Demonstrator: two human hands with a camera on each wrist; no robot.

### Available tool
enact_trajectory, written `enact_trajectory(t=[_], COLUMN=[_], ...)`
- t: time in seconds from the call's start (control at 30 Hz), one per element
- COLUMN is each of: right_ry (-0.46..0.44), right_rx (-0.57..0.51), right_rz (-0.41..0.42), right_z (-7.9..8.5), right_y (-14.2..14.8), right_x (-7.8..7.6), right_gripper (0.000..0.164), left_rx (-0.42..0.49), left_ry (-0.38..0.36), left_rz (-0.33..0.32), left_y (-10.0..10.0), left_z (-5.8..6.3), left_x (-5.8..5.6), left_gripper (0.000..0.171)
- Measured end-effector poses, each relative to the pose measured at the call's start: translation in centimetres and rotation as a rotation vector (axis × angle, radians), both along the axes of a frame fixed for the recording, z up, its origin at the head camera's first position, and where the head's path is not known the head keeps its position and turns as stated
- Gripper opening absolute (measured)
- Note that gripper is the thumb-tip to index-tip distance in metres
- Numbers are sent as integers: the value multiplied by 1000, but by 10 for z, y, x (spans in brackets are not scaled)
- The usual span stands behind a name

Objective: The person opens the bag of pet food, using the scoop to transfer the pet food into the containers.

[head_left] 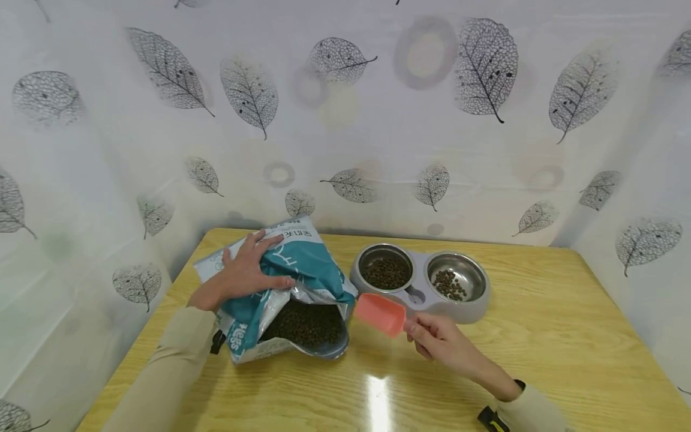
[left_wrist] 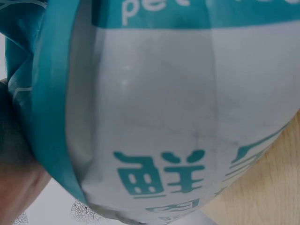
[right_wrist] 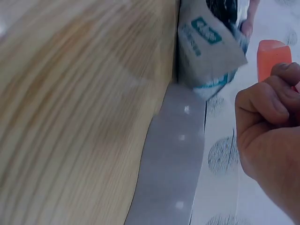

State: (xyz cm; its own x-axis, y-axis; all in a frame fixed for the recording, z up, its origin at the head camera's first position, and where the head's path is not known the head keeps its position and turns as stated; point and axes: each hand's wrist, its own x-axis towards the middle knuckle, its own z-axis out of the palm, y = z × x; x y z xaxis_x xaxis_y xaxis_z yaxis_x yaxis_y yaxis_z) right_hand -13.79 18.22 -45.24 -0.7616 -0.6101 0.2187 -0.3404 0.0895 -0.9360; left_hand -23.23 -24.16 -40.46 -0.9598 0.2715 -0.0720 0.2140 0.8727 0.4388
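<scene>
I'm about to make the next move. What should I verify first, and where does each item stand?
1. Pet food bag mouth open: ok, kibble shows inside.
2. Left hand on the bag: ok, resting on top.
3. Right hand holding the coral scoop: ok, by its handle.
4. Scoop loaded: not ok, no kibble shows in it.
5. Metal bowls evenly filled: not ok, right bowl holds less than left bowl.
</scene>
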Motion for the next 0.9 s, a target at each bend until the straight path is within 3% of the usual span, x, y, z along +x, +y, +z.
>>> enact_trajectory(t=[0.2, 0.53, 0.73, 0.9], right_ry=[-87, -75, -98, -150], right_rx=[158, 421, 468, 422], right_rz=[24, -5, -29, -59], right_z=[1, 12, 14, 6], right_y=[-32, -74, -93, -106], right_x=[6, 9, 4, 0], right_gripper=[35, 41, 43, 44], left_rx=[4, 4, 2, -11], left_ry=[1, -9, -5, -8], left_rz=[-1, 1, 0, 3], left_y=[-1, 0, 0, 0], left_z=[-1, -1, 2, 1], left_x=[0, 0, -1, -1], left_gripper=[106, 106, 107, 108])
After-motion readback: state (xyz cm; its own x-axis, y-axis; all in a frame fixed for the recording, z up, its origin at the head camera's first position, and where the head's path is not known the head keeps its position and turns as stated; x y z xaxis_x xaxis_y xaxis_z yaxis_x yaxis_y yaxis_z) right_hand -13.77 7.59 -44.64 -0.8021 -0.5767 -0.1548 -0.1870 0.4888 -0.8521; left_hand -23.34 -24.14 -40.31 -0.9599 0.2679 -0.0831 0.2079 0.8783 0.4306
